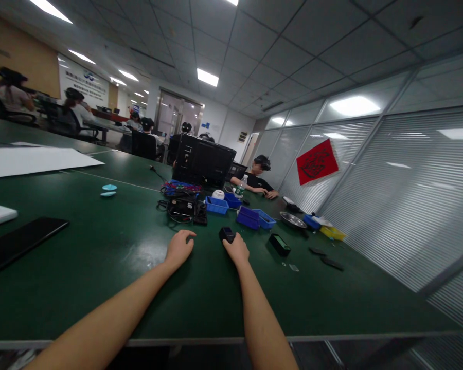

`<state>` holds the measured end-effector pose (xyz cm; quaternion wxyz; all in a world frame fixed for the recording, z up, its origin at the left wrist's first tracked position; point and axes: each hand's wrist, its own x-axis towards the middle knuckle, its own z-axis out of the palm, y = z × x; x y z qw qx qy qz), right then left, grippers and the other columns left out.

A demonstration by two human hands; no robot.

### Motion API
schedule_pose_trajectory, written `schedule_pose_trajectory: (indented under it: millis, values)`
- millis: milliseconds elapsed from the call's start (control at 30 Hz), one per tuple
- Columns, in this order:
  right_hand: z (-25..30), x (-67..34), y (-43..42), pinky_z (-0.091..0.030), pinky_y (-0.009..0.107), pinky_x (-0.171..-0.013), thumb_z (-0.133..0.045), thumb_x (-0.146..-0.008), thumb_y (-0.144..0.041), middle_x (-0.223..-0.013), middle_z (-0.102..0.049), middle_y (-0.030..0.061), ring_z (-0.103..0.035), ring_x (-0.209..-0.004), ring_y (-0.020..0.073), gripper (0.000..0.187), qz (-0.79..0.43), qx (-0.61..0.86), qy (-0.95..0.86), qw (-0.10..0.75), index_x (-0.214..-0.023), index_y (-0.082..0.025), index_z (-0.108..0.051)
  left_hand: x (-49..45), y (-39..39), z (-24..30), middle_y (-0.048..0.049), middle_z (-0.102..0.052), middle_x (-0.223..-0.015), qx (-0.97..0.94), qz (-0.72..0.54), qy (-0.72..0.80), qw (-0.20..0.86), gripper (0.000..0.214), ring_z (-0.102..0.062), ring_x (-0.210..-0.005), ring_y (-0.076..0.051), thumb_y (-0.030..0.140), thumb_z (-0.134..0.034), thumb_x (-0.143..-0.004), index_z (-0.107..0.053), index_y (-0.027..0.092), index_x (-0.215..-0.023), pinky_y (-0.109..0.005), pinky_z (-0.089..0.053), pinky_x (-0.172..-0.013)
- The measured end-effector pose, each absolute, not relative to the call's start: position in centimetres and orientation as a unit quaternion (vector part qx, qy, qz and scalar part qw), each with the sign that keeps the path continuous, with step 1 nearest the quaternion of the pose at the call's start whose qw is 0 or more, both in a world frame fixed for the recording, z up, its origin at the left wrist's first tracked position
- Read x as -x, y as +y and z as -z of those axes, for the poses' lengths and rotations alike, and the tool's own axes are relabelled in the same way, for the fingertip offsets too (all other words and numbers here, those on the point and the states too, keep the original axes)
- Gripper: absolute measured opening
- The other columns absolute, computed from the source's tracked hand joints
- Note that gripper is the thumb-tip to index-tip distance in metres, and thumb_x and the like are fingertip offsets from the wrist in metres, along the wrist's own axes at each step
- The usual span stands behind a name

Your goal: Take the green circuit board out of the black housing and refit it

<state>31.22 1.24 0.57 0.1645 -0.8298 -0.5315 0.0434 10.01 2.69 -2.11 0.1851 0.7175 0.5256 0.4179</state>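
Observation:
Both my bare forearms reach forward over a dark green table (111, 257). My left hand (179, 248) rests on the tabletop with its fingers curled loosely, and nothing shows in it. My right hand (237, 249) is closed round a small black box-like object (226, 234) that sticks out beyond its fingers. A black rectangular device (280, 244) lies on the table just right of that hand. Ahead of my left hand sits a black gadget with tangled cables (183, 209).
Blue bins (250, 217) and a yellow bin (333, 233) stand further back, with a metal bowl (292, 220) and a large black case (202, 160). A black phone (19, 241) lies at left. A seated person (256, 180) and others work beyond.

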Motion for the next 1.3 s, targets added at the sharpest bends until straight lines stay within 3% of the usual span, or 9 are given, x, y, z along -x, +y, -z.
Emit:
schedule_pose_trajectory:
  millis: [233,500,800,867,933,1033,1133,1233,1300]
  values:
    - [-0.3,-31.3,1.3,-0.044,0.036,-0.070,-0.047,-0.072,-0.046,-0.107,-0.055,0.0143,-0.054,-0.097,0.0267,0.046,-0.042,0.827,-0.541,0.148,-0.107,-0.016,-0.048,-8.9,3.5,1.8,-0.0026,-0.062,-0.093,-0.676,-0.420,0.571,0.201,0.024,-0.056,-0.085,-0.015,0.018,-0.045,-0.073,-0.062,0.020,-0.089,-0.025,-0.042,-0.076]
    - [-1.2,-33.1,1.1,-0.044,0.036,-0.068,-0.047,-0.072,-0.045,-0.105,-0.056,0.0158,-0.054,-0.095,0.0274,0.046,-0.038,0.857,-0.472,0.201,-0.107,-0.015,-0.048,-8.9,3.6,2.0,-0.0032,-0.062,-0.092,-0.692,-0.406,0.565,0.192,0.025,-0.056,-0.083,-0.015,0.019,-0.044,-0.072,-0.062,0.020,-0.089,-0.025,-0.042,-0.075]
    - [-2.4,-33.3,0.1,-0.040,0.034,-0.084,-0.043,-0.076,-0.045,-0.110,-0.050,0.0175,-0.048,-0.103,0.0262,0.054,0.110,0.744,-0.421,0.507,-0.116,-0.010,-0.044,-8.9,3.7,2.1,-0.0037,-0.062,-0.093,-0.697,-0.395,0.567,0.192,0.026,-0.056,-0.085,-0.016,0.021,-0.044,-0.072,-0.062,0.020,-0.090,-0.026,-0.042,-0.076]
    - [-2.2,-32.6,0.3,-0.044,0.031,-0.078,-0.044,-0.076,-0.047,-0.108,-0.052,0.0156,-0.052,-0.096,0.0234,0.056,0.056,0.695,-0.443,0.564,-0.117,-0.010,-0.043,-8.9,3.8,2.2,-0.0036,-0.062,-0.094,-0.701,-0.394,0.565,0.188,0.026,-0.056,-0.084,-0.016,0.021,-0.044,-0.073,-0.062,0.020,-0.091,-0.026,-0.042,-0.076]
    - [-1.6,-31.9,0.9,-0.048,0.028,-0.061,-0.044,-0.076,-0.050,-0.100,-0.057,0.0118,-0.058,-0.076,0.0190,0.056,-0.064,0.649,-0.465,0.599,-0.117,-0.012,-0.044,-8.9,3.9,2.3,-0.0035,-0.062,-0.094,-0.701,-0.393,0.566,0.185,0.026,-0.056,-0.084,-0.016,0.022,-0.044,-0.073,-0.062,0.020,-0.091,-0.026,-0.042,-0.076]
    - [-0.4,-31.0,1.8,-0.043,0.024,-0.040,-0.041,-0.077,-0.052,-0.079,-0.059,0.0054,-0.052,-0.046,0.0119,0.052,-0.215,0.601,-0.488,0.595,-0.112,-0.014,-0.048,-8.9,3.9,2.4,-0.0032,-0.062,-0.094,-0.700,-0.393,0.567,0.184,0.026,-0.056,-0.084,-0.016,0.023,-0.044,-0.073,-0.062,0.020,-0.091,-0.026,-0.042,-0.076]
    - [0.6,-30.7,2.3,-0.038,0.023,-0.034,-0.037,-0.079,-0.054,-0.067,-0.057,0.0019,-0.046,-0.036,0.0101,0.049,-0.255,0.617,-0.511,0.542,-0.102,-0.014,-0.053,-8.9,3.9,2.3,-0.0030,-0.062,-0.094,-0.699,-0.393,0.568,0.184,0.025,-0.056,-0.084,-0.016,0.025,-0.044,-0.074,-0.062,0.021,-0.090,-0.026,-0.042,-0.076]
    - [0.9,-30.7,2.2,-0.042,0.024,-0.042,-0.036,-0.080,-0.050,-0.074,-0.060,0.0045,-0.053,-0.045,0.0127,0.046,-0.214,0.677,-0.542,0.451,-0.102,-0.014,-0.055,-8.9,3.8,2.2,-0.0031,-0.061,-0.093,-0.701,-0.388,0.568,0.186,0.024,-0.056,-0.084,-0.016,0.026,-0.044,-0.074,-0.062,0.021,-0.089,-0.026,-0.041,-0.076]
    - [0.8,-30.6,2.0,-0.046,0.026,-0.058,-0.036,-0.082,-0.045,-0.085,-0.062,0.0077,-0.058,-0.065,0.0162,0.042,-0.145,0.709,-0.571,0.389,-0.102,-0.015,-0.057,-9.0,3.7,2.1,-0.0033,-0.061,-0.093,-0.702,-0.384,0.570,0.188,0.024,-0.056,-0.084,-0.016,0.025,-0.044,-0.074,-0.062,0.021,-0.089,-0.025,-0.041,-0.076]
